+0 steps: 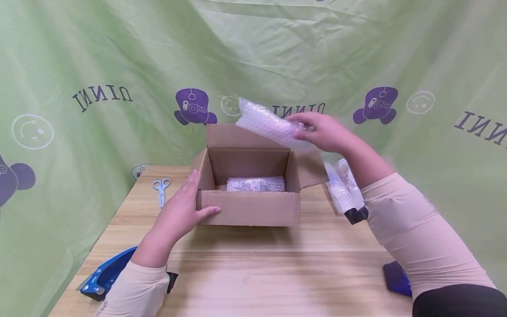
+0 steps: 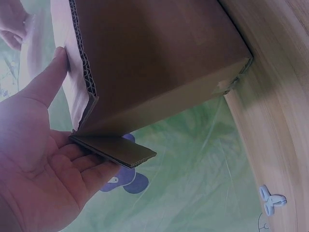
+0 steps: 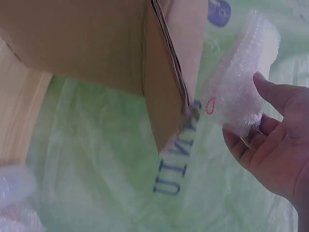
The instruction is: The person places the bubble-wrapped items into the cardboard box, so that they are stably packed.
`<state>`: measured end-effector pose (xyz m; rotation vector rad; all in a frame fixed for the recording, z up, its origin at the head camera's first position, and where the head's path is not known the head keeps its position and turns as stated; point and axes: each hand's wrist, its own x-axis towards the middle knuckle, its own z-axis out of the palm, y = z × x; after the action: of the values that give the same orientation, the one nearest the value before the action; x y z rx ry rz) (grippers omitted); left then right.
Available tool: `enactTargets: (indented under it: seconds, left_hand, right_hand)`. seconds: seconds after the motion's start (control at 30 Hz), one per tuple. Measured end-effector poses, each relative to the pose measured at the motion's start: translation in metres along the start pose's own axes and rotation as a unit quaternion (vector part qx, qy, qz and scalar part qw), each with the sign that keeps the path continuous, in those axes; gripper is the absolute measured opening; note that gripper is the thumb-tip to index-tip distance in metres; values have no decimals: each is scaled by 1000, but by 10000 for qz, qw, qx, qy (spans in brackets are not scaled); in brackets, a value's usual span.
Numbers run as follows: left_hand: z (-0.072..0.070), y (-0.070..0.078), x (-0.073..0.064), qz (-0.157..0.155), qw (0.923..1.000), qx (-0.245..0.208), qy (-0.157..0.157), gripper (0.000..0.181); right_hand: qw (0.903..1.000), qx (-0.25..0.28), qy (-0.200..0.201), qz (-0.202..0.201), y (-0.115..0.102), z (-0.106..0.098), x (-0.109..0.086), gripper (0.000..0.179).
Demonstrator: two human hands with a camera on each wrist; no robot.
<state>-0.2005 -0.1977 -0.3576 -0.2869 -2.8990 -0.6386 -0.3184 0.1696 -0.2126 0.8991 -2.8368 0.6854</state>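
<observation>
An open cardboard box (image 1: 253,209) stands on the wooden table, its back and right flaps folded outward. My left hand (image 1: 180,209) holds its front left corner, thumb on the front and fingers along the left side. Above the back right of the box, my right hand (image 1: 325,132) grips a bubble-wrapped roll (image 1: 263,119) by its right end, clear of the cardboard. A red printed mark shows on that wrapping in the right wrist view. Inside the box lies another bubble-wrapped bundle (image 1: 255,184); what either wrap contains cannot be made out.
More bubble-wrapped pieces (image 1: 340,189) lie right of the box, beneath the right forearm. Light blue scissors (image 1: 161,191) are at the left. A blue tool (image 1: 97,279), partly covered by the left sleeve, sits front left. A dark blue object (image 1: 396,279) is front right.
</observation>
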Motion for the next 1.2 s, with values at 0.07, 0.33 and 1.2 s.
enactTargets:
  seconds: [0.07, 0.33, 1.2]
  left_hand:
    - [0, 0, 0, 29, 10000, -6, 18, 114]
    - [1, -1, 0, 47, 10000, 22, 82, 113]
    - [1, 0, 0, 81, 9999, 57, 123, 112]
  right_hand:
    - [9999, -41, -98, -133, -6, 8, 1, 48]
    - [9967, -135, -658, -446, -20, 49, 1, 46]
    - [9840, -613, -1492, -753, -17, 100, -6, 44]
